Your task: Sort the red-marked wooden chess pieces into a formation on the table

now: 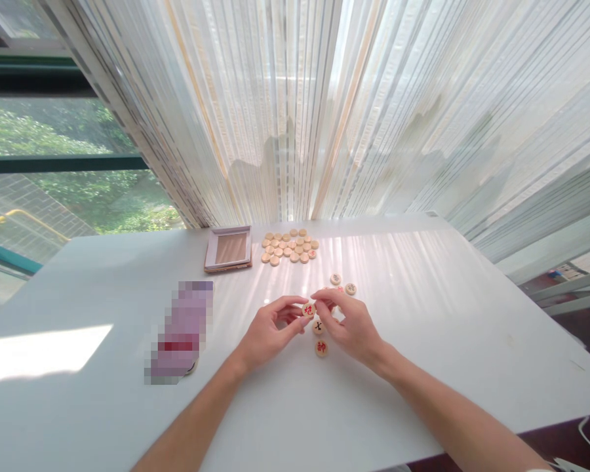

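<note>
A round wooden Chinese chess piece (308, 310) with a red character is tilted toward me. My left hand (270, 331) pinches it between thumb and fingers from the left. My right hand (347, 321) is closed, its fingertips at the piece's right edge. Below them on the table lie a piece with a black character (318, 326) and one with a red character (321, 348). Just beyond my right hand rest two black-marked pieces, one farther back (335, 279) and one to the right (351, 289). Another red-marked piece (340, 289) is partly hidden by that hand.
At the back of the white table (423, 314), several mostly blank-side-up pieces (288, 252) lie grouped beside an open shallow box (252, 252). A pixelated purple object (181, 328) lies to the left. Striped curtains (295, 131) hang behind the table, with a window at left.
</note>
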The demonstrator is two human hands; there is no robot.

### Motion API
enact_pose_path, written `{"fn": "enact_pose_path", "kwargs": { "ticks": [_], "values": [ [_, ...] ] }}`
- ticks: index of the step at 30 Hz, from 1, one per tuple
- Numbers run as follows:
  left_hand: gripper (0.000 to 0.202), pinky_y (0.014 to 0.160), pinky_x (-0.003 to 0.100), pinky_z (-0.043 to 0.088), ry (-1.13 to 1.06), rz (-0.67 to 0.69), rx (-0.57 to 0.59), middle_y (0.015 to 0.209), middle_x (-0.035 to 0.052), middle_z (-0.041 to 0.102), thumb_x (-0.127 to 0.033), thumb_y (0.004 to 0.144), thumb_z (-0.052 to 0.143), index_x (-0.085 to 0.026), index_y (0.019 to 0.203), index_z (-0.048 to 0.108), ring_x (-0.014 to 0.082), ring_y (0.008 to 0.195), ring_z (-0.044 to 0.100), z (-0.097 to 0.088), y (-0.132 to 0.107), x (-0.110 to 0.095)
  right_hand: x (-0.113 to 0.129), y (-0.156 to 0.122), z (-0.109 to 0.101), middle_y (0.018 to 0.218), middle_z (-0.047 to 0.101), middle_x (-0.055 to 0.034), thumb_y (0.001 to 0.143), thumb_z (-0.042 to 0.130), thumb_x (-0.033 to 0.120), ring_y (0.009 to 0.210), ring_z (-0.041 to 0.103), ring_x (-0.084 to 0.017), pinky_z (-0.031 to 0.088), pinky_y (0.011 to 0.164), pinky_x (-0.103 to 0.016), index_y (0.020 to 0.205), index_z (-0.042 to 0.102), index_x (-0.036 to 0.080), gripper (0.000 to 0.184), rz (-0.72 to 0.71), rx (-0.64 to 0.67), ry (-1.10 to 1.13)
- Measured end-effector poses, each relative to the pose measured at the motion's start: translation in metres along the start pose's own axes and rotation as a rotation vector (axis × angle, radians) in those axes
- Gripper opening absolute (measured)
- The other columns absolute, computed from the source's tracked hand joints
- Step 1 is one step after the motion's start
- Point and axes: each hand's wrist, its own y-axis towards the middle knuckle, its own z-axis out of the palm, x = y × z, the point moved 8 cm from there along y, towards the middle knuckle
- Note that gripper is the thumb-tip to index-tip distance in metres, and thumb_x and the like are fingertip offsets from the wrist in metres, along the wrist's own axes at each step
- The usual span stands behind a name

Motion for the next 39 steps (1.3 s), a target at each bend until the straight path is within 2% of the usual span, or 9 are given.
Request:
{"fn": "enact_pose_path", "kwargs": {
  "ticks": [4,8,10,14,17,22,33,39],
  "values": [
    [0.032,0.078,0.032,0.059,-0.019,-0.005,-0.003,0.093,0.0053,0.074,-0.035,0.089,0.069,-0.02,0.116,0.064,0.0178,0.079,0.07,0.0,0.0,0.0,0.005,0.0,0.003,0.089,0.07,-0.0036,0.095,0.054,0.023,0.075,0.065,-0.015,0.048,0.051,-0.021,0.104,0.065,0.022,0.014,-0.015,0.058,0.012],
    [0.033,0.079,0.033,0.058,-0.044,-0.001,0.007,0.096,0.0067,0.074,-0.034,0.089,0.069,-0.02,0.118,0.063,0.0183,0.081,0.07,0.0,0.0,-0.001,0.014,0.0,0.006,0.092,0.07,-0.0037,0.094,0.057,0.021,0.08,0.065,-0.017,0.055,0.071,-0.029,0.109,0.063,0.023,0.016,-0.108,0.099,0.02],
    [0.033,0.081,0.034,0.057,-0.055,0.007,0.02,0.096,0.007,0.074,-0.034,0.09,0.068,-0.019,0.119,0.062,0.0184,0.081,0.07,-0.001,0.0,0.0,0.016,0.0,0.006,0.093,0.07,-0.0036,0.094,0.058,0.02,0.081,0.065,-0.017,0.055,0.075,-0.032,0.11,0.061,0.023,0.017,-0.129,0.099,0.024],
    [0.03,0.082,0.035,0.056,-0.073,0.016,0.024,0.087,0.0058,0.073,-0.035,0.094,0.062,-0.018,0.119,0.062,0.0179,0.076,0.069,-0.003,0.002,0.003,0.018,0.0,0.007,0.093,0.069,-0.0042,0.096,0.056,0.022,0.082,0.064,-0.018,0.055,0.076,-0.033,0.108,0.062,0.023,0.014,-0.142,0.11,0.046],
    [0.029,0.08,0.034,0.055,-0.085,0.018,0.01,0.087,0.0061,0.073,-0.036,0.094,0.062,-0.017,0.117,0.063,0.0173,0.074,0.069,-0.005,0.003,0.005,0.02,0.0,0.007,0.094,0.069,-0.0041,0.094,0.059,0.02,0.083,0.064,-0.018,0.055,0.078,-0.034,0.11,0.061,0.023,0.017,-0.17,0.117,0.055],
    [0.03,0.078,0.033,0.056,-0.103,0.009,0.01,0.093,0.0078,0.074,-0.037,0.092,0.065,-0.017,0.114,0.063,0.0171,0.074,0.069,-0.004,0.003,0.005,0.019,0.0,0.008,0.093,0.069,-0.0032,0.092,0.06,0.02,0.081,0.064,-0.017,0.055,0.077,-0.033,0.11,0.061,0.024,0.019,-0.19,0.116,0.047],
    [0.032,0.073,0.031,0.056,-0.063,-0.04,-0.015,0.08,0.0056,0.074,-0.04,0.084,0.074,-0.017,0.104,0.064,0.0194,0.076,0.071,-0.006,0.002,0.01,0.015,-0.004,0.014,0.092,0.069,-0.0028,0.089,0.062,0.017,0.083,0.066,-0.017,0.056,0.077,-0.033,0.11,0.061,0.025,0.022,-0.216,0.135,0.033],
    [0.03,0.07,0.029,0.055,-0.06,-0.021,-0.024,0.078,0.0053,0.074,-0.039,0.083,0.075,-0.017,0.1,0.064,0.0199,0.076,0.071,-0.007,0.003,0.01,0.019,-0.005,0.015,0.092,0.069,-0.0033,0.09,0.06,0.017,0.083,0.066,-0.017,0.056,0.076,-0.032,0.109,0.06,0.025,0.021,-0.23,0.158,0.01]
  ]
}}
